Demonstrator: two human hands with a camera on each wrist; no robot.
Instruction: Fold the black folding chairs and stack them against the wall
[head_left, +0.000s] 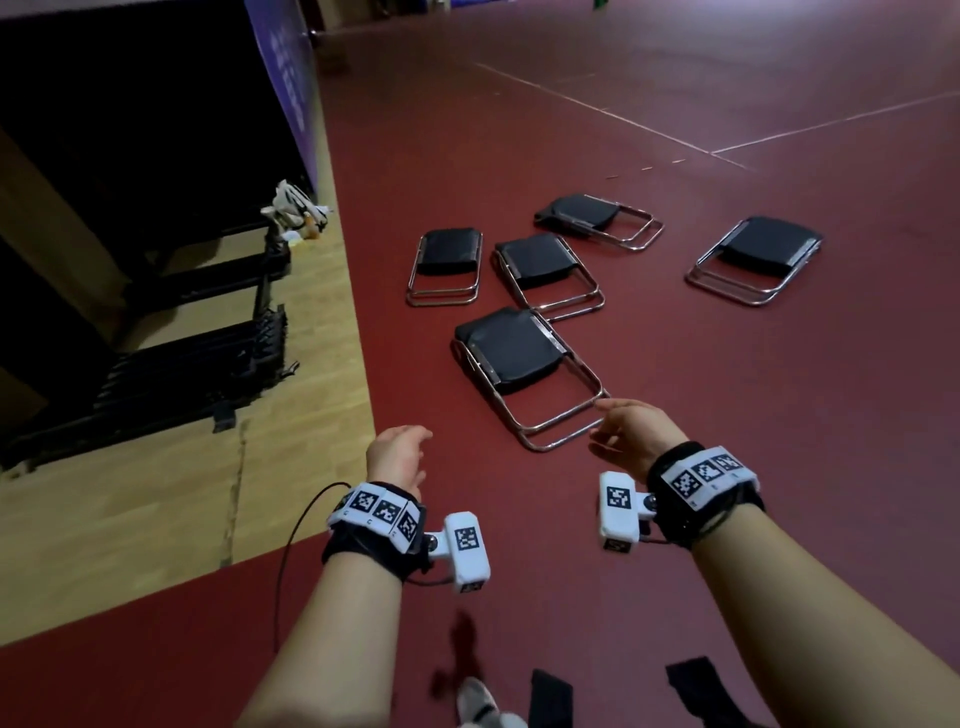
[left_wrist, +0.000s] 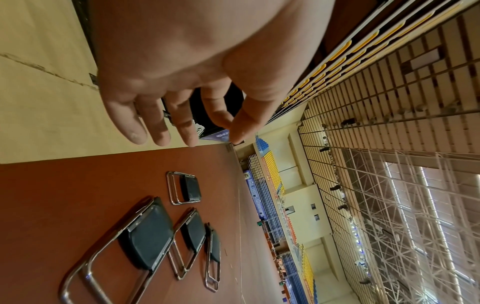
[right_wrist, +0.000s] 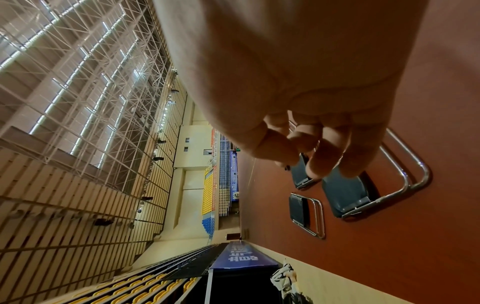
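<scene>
Several black folding chairs with chrome frames lie folded flat on the red floor. The nearest chair (head_left: 519, 353) (left_wrist: 148, 234) (right_wrist: 348, 191) lies just ahead of my hands. Others lie farther off: one to the left (head_left: 447, 260), one in the middle (head_left: 540, 265), one behind it (head_left: 587, 213) and one to the right (head_left: 763, 249). My right hand (head_left: 605, 423) (right_wrist: 306, 162) hovers by the foot end of the nearest chair's frame, fingers loosely curled and empty; contact cannot be told. My left hand (head_left: 410, 441) (left_wrist: 207, 131) hangs relaxed and empty, left of that chair.
Retracted black bleachers (head_left: 156, 374) stand on a wooden floor strip (head_left: 311, 364) along the left side. A white bag (head_left: 296, 208) sits at their far end, beside a blue banner (head_left: 285, 67). My shoe (head_left: 475, 701) shows at the bottom edge.
</scene>
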